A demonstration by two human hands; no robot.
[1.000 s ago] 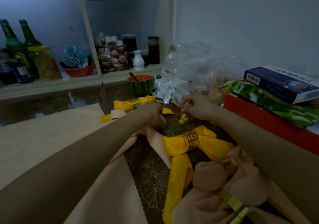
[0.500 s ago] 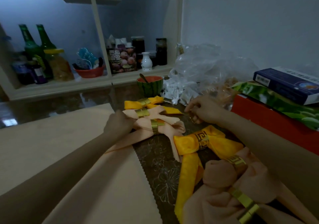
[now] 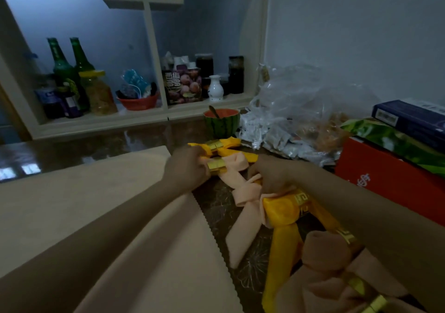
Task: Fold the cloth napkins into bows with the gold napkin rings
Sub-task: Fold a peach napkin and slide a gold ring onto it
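Left hand (image 3: pixel 185 168) grips the left end of the peach napkin (image 3: pixel 237 164), fingers curled tight against its gold napkin ring (image 3: pixel 217 163). Right hand (image 3: pixel 269 175) curls down over the same napkin's folds and pinches them.

Reference: watermelon bowl (image 3: pixel 221 123). The napkin lies in front of the bowl, with a yellow bow (image 3: pixel 228 144) between them.

Front-left of the bowl, a flat peach cloth (image 3: pixel 96 204) ends in a zigzag edge, leaving a narrow strip of dark tabletop (image 3: pixel 214 206) beside the napkin's tails.

Right of the bowl, a plastic bag (image 3: pixel 301 96) and a red box (image 3: pixel 385 177) wall off that side.

Behind the bowl, a shelf packet (image 3: pixel 183 86) reads "西梅".
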